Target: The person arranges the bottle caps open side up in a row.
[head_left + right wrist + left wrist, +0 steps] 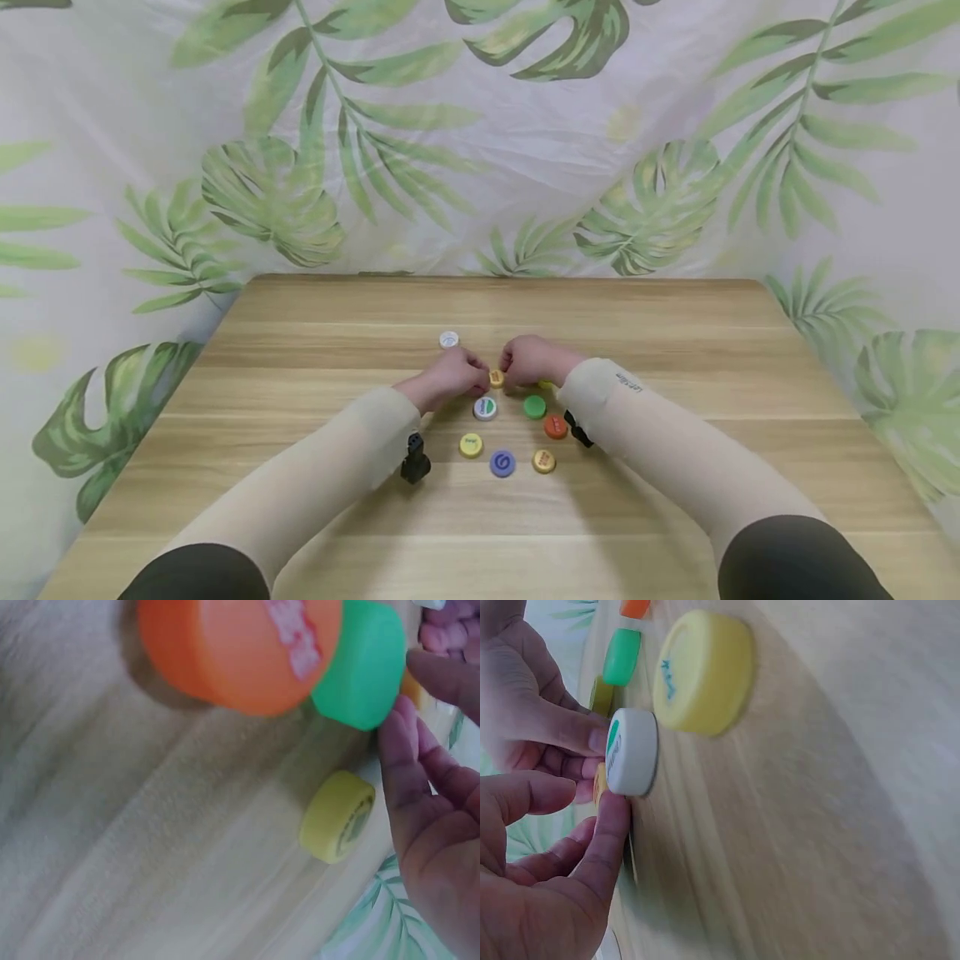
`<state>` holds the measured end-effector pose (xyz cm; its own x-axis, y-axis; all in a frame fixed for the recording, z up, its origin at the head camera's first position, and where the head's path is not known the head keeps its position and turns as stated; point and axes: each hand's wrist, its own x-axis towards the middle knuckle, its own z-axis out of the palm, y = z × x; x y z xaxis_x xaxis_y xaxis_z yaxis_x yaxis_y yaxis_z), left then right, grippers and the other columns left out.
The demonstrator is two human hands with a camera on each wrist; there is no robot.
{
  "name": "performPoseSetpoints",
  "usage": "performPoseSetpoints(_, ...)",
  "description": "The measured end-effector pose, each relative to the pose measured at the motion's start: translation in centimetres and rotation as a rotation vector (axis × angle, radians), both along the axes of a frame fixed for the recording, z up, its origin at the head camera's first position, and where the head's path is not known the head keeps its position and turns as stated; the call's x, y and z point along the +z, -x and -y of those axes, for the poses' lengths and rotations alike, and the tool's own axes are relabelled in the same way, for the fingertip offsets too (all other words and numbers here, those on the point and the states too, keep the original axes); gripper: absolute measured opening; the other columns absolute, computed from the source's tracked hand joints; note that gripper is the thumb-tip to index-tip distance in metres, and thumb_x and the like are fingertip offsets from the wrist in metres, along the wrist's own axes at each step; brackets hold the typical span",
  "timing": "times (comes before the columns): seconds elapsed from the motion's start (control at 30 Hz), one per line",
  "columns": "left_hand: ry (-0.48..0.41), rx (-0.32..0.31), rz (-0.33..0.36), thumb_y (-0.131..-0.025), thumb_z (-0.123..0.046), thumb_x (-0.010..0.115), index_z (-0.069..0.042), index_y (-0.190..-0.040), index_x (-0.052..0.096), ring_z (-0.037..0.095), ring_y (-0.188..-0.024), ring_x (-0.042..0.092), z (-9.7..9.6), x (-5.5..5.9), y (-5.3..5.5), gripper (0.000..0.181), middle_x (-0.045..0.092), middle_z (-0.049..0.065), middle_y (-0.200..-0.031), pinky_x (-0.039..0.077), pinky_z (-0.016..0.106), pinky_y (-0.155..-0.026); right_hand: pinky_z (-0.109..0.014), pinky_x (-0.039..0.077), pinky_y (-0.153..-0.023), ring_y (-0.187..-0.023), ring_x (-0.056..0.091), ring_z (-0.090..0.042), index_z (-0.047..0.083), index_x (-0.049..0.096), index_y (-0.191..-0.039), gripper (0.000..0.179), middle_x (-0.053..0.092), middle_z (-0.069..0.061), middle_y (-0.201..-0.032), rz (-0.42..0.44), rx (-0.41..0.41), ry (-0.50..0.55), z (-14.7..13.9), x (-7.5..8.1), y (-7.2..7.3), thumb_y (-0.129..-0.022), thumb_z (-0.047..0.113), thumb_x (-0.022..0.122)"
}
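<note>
A small orange-yellow bottle cap lies on the wooden table between my two hands. My left hand comes in from the left, one finger reaching down at the cap's edge and the thumb held apart. From the opposite side my right hand brings its fingertips right up to the same cap. In the left wrist view, a white cap with a green mark partly covers the orange-yellow one. A green cap and a yellow cap lie close to the right hand.
Nearer me lie a red-orange cap, a yellow cap, a blue cap and another orange-yellow cap. Behind the left hand is a white cap. A leaf-patterned cloth hangs beyond the table's back edge.
</note>
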<state>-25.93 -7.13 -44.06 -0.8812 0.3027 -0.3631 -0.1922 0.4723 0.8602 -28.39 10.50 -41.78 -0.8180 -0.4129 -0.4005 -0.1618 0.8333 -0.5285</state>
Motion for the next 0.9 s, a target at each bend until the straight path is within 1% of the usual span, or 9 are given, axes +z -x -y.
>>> performPoseSetpoints(0.07,0.003,0.005,-0.003,-0.094,0.002,0.059,0.01,-0.113,0.066,0.02,-0.086,0.066,-0.2,-0.1,0.2,0.022,0.068,0.014,-0.097,0.059,0.03,-0.083,-0.022,0.045,-0.061,-0.07,0.054,-0.013,0.005,0.067,-0.096,0.018,0.061,-0.002,-0.081,-0.029,0.006,0.0,0.3,-0.2,-0.1,-0.083,0.003,0.079)
performPoseSetpoints(0.2,0.001,0.022,0.005,-0.101,-0.002,0.052,0.011,-0.112,0.065,0.019,-0.083,0.065,-0.4,-0.2,0.4,0.021,0.067,0.014,-0.094,0.06,0.029,-0.08,-0.022,0.046,-0.06,-0.068,0.055,-0.013,0.005,0.066,-0.093,0.016,0.061,-0.002,-0.078,-0.04,0.004,0.014,0.3,-0.6,-0.1,-0.083,0.002,0.079)
performPoseSetpoints(0.37,-0.035,0.059,0.024,-0.1,0.0,0.05,0.014,-0.117,0.063,0.018,-0.081,0.063,-0.5,-0.3,0.6,0.026,0.065,0.013,-0.093,0.06,0.028,-0.079,-0.023,0.048,-0.064,-0.072,0.057,-0.014,0.005,0.069,-0.093,0.014,0.065,-0.002,-0.081,-0.061,-0.001,0.027,0.3,-0.6,0.2,-0.083,0.002,0.078)
performPoseSetpoints(0.57,-0.024,0.062,0.029,-0.101,-0.004,0.05,0.012,-0.123,0.062,0.018,-0.087,0.061,-0.7,0.0,0.9,0.03,0.063,0.013,-0.098,0.058,0.027,-0.08,-0.022,0.048,-0.066,-0.075,0.058,-0.013,0.004,0.072,-0.094,0.011,0.067,-0.002,-0.083,-0.07,-0.006,0.042,-0.1,-0.4,0.4,-0.087,0.01,0.078)
performPoseSetpoints(0.67,-0.036,0.08,0.029,-0.103,-0.005,0.05,0.012,-0.128,0.061,0.019,-0.09,0.061,-0.6,0.0,1.0,0.032,0.063,0.014,-0.103,0.057,0.027,-0.082,-0.022,0.051,-0.068,-0.076,0.06,-0.013,0.003,0.071,-0.096,0.012,0.068,-0.003,-0.085,-0.02,-0.038,0.109,-0.4,-0.5,0.6,-0.09,0.011,0.077)
performPoseSetpoints(0.77,-0.07,0.111,0.008,-0.104,-0.005,0.05,0.011,-0.131,0.06,0.021,-0.094,0.062,-0.3,-0.1,1.0,0.033,0.065,0.017,-0.109,0.058,0.029,-0.084,-0.024,0.056,-0.073,-0.077,0.065,-0.014,-0.001,0.071,-0.096,0.011,0.071,-0.006,-0.086,0.062,-0.08,0.212,-0.8,-0.6,0.7,-0.095,0.01,0.072)
performPoseSetpoints(0.83,-0.107,0.139,-0.019,-0.104,-0.002,0.049,0.012,-0.13,0.06,0.023,-0.098,0.063,-0.1,-0.2,1.0,0.032,0.066,0.02,-0.112,0.057,0.03,-0.086,-0.025,0.059,-0.077,-0.078,0.067,-0.015,-0.005,0.071,-0.1,0.014,0.072,-0.009,-0.088,0.12,-0.118,0.295,-1.0,-0.6,0.8,-0.098,0.009,0.068)
performPoseSetpoints(0.9,-0.15,0.167,-0.062,-0.103,0.0,0.049,0.013,-0.127,0.061,0.028,-0.101,0.065,0.0,-0.1,1.1,0.03,0.066,0.024,-0.114,0.057,0.033,-0.088,-0.027,0.06,-0.079,-0.08,0.067,-0.016,-0.009,0.07,-0.105,0.02,0.072,-0.011,-0.09,0.157,-0.157,0.373,-1.1,-0.6,1.0,-0.101,0.009,0.064)
